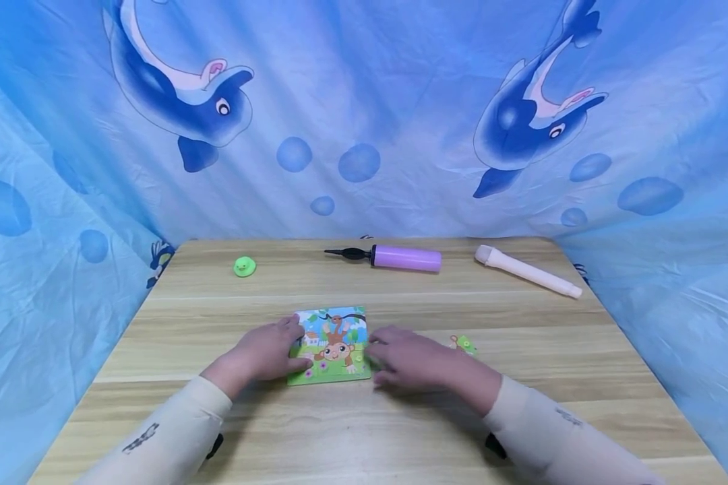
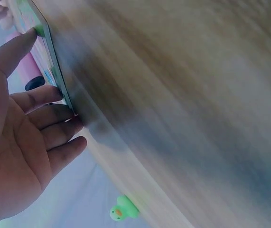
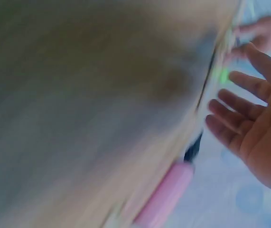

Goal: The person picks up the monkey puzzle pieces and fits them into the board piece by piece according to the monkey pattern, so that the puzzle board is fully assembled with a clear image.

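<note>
A jigsaw puzzle with a monkey picture lies flat on the wooden table, mid-table in the head view. My left hand rests against its left side, thumb on the near left corner and fingers along the edge. In the left wrist view, that hand's thumb and fingertips touch the puzzle's rim, fingers fairly straight. Beside the right edge is my right hand, fingers loosely extended and holding nothing; whether its fingertips touch the puzzle I cannot tell. A small loose puzzle piece lies beyond the right wrist, partly hidden.
Along the back of the table are a green toy duck, a purple hand pump with a black nozzle, and a white microphone-shaped stick at the right. A blue dolphin-print curtain surrounds the back and sides.
</note>
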Available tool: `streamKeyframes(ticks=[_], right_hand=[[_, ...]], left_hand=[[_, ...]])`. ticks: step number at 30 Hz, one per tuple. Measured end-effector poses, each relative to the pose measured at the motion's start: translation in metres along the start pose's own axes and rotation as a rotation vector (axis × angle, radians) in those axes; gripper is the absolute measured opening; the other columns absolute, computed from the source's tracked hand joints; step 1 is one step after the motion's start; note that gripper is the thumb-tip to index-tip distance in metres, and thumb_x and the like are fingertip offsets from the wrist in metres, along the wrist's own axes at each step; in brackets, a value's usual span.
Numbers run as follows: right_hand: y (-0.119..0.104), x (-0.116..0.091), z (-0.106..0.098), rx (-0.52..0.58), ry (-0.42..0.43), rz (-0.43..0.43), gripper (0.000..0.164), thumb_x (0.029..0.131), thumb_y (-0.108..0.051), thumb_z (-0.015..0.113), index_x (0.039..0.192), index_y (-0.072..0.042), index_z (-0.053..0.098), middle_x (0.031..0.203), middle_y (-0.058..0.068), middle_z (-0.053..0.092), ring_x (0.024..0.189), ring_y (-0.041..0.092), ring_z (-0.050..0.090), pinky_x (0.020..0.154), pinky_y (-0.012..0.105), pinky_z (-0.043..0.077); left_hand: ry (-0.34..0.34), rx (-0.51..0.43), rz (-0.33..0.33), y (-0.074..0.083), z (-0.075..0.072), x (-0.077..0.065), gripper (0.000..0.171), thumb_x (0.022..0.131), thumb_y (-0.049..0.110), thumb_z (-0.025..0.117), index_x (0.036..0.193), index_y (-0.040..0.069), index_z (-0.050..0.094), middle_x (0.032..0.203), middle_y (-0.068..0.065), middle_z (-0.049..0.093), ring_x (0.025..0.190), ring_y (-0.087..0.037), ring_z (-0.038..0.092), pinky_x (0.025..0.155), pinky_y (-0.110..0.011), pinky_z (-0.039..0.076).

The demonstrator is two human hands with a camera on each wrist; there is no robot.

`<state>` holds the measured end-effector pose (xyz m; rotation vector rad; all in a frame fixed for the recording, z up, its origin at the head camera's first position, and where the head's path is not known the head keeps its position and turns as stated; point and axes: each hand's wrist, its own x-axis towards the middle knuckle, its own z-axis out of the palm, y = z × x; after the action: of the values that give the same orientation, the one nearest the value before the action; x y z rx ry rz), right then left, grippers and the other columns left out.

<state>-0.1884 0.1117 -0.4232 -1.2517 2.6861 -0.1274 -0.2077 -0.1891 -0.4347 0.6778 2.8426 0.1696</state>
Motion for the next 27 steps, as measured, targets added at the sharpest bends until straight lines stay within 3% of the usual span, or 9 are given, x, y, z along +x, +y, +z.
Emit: streamKeyframes(ticks=[6, 8, 10, 12, 15, 22, 27], right_hand=[[0.051, -0.051, -0.01, 0.046, -0.068, 0.309, 0.072, 0.077, -0.041, 0.081, 0.134, -0.008, 0.055, 0.136, 0.016, 0.052, 0.125, 0.035, 0.051, 0.103, 0.05, 0.047], [0.064, -0.064, -0.009, 0.053, -0.107, 0.395, 0.067, 0.073, -0.034, 0.085, 0.128, -0.009, 0.057, 0.127, 0.014, 0.054, 0.117, 0.033, 0.052, 0.095, 0.048, 0.051], [0.074, -0.072, -0.007, 0.072, -0.127, 0.436, 0.051, 0.073, -0.023, 0.085, 0.116, -0.011, 0.059, 0.113, 0.008, 0.054, 0.103, 0.026, 0.054, 0.083, 0.042, 0.052], [0.081, -0.076, -0.005, 0.109, -0.119, 0.444, 0.039, 0.071, -0.012, 0.083, 0.102, -0.014, 0.059, 0.099, 0.002, 0.05, 0.089, 0.019, 0.051, 0.072, 0.036, 0.048], [0.084, -0.076, -0.001, 0.14, -0.092, 0.424, 0.032, 0.071, -0.003, 0.079, 0.091, -0.016, 0.057, 0.091, -0.001, 0.048, 0.079, 0.015, 0.048, 0.067, 0.033, 0.046], [0.079, -0.063, 0.003, 0.098, -0.075, 0.382, 0.033, 0.072, -0.014, 0.086, 0.09, -0.019, 0.059, 0.088, -0.004, 0.05, 0.077, 0.011, 0.049, 0.069, 0.031, 0.049], [0.072, -0.055, 0.002, 0.091, -0.023, 0.292, 0.034, 0.071, -0.011, 0.085, 0.09, -0.019, 0.058, 0.084, -0.004, 0.048, 0.072, 0.01, 0.047, 0.063, 0.028, 0.046]], left_hand=[[-0.009, 0.001, -0.012, 0.0, 0.001, 0.0, 0.07, 0.086, 0.053, 0.068, 0.134, 0.003, 0.056, 0.151, -0.025, 0.039, 0.138, -0.041, 0.041, 0.108, -0.055, 0.041], [-0.01, 0.004, -0.012, 0.0, 0.001, 0.0, 0.07, 0.086, 0.053, 0.068, 0.134, 0.003, 0.056, 0.151, -0.025, 0.039, 0.138, -0.041, 0.042, 0.108, -0.055, 0.041], [-0.009, 0.004, -0.009, 0.0, 0.002, 0.0, 0.07, 0.087, 0.053, 0.067, 0.134, 0.003, 0.056, 0.152, -0.025, 0.039, 0.138, -0.041, 0.042, 0.109, -0.054, 0.041], [-0.008, -0.001, -0.004, 0.0, 0.002, 0.001, 0.07, 0.087, 0.053, 0.067, 0.134, 0.002, 0.056, 0.152, -0.025, 0.039, 0.138, -0.041, 0.041, 0.109, -0.054, 0.041], [-0.007, -0.007, -0.002, 0.0, 0.003, 0.001, 0.071, 0.087, 0.053, 0.067, 0.135, 0.002, 0.055, 0.152, -0.025, 0.039, 0.139, -0.041, 0.04, 0.109, -0.054, 0.04], [-0.016, -0.007, -0.011, -0.001, 0.004, 0.0, 0.07, 0.087, 0.053, 0.067, 0.135, 0.004, 0.055, 0.152, -0.024, 0.039, 0.139, -0.04, 0.041, 0.108, -0.055, 0.041], [-0.008, -0.015, -0.008, 0.0, 0.003, -0.001, 0.069, 0.087, 0.052, 0.068, 0.134, 0.003, 0.056, 0.152, -0.025, 0.039, 0.138, -0.041, 0.041, 0.108, -0.055, 0.042]])
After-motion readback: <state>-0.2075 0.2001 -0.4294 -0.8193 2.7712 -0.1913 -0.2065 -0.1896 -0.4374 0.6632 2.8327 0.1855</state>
